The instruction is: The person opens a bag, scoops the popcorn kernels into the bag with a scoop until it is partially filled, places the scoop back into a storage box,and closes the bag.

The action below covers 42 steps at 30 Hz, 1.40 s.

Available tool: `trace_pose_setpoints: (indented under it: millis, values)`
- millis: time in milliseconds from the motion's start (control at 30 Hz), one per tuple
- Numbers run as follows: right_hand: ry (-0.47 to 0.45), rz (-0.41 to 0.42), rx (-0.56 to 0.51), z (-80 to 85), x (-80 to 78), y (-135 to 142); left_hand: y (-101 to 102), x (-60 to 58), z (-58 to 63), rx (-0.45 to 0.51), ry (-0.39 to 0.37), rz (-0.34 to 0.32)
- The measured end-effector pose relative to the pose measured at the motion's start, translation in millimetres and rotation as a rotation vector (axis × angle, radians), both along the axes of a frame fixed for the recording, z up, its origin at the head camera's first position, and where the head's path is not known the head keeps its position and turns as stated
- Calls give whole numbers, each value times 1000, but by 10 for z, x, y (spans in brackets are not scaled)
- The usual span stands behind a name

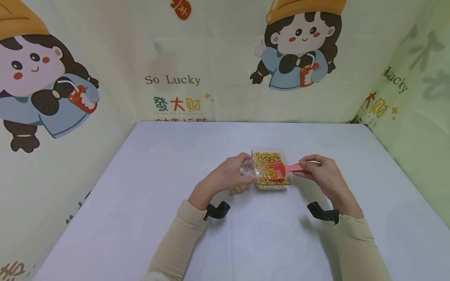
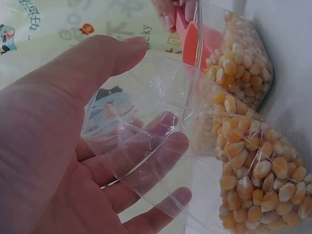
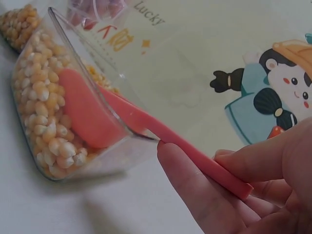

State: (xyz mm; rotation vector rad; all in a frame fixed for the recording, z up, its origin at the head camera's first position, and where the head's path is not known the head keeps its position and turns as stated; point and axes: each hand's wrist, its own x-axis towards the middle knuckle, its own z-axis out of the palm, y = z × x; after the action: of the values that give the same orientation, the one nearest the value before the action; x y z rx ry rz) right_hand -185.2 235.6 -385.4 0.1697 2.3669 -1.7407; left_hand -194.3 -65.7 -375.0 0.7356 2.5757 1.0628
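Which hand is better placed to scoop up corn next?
Probably the right hand: it grips the pink scoop, which sits in the corn inside the clear container. The left hand is occupied, holding the clear bag.

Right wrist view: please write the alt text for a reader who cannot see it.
A person's right hand holds a coral-pink plastic scoop, its bowl among pale yellow corn kernels in a clear, straight-sided container. The container stands on a white table before a cream, cartoon-printed backdrop.
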Motion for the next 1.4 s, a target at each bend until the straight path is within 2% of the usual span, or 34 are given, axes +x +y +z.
trace_pose_setpoints:
  millis: [300,400,600,700,1000,1400]
  values:
    - [71,-29,155,143,72,-169,10,-9,8,-7,-9,3]
    - [83,-37,171,143,68,-229,7,-12,3,-11,-13,8]
    - [38,-27,151,58,29,-168,-6,-10,-5,-11,-3,6]
    - [15,-19,94,11,18,-113,-7,-10,-8,-6,2,1]
    - [-56,-32,-183,-85,-11,-4,-9,-10,-2,-5,10,-5]
    - [-90,-67,-324,-141,-11,88,-37,-8,6,17,6,-15]
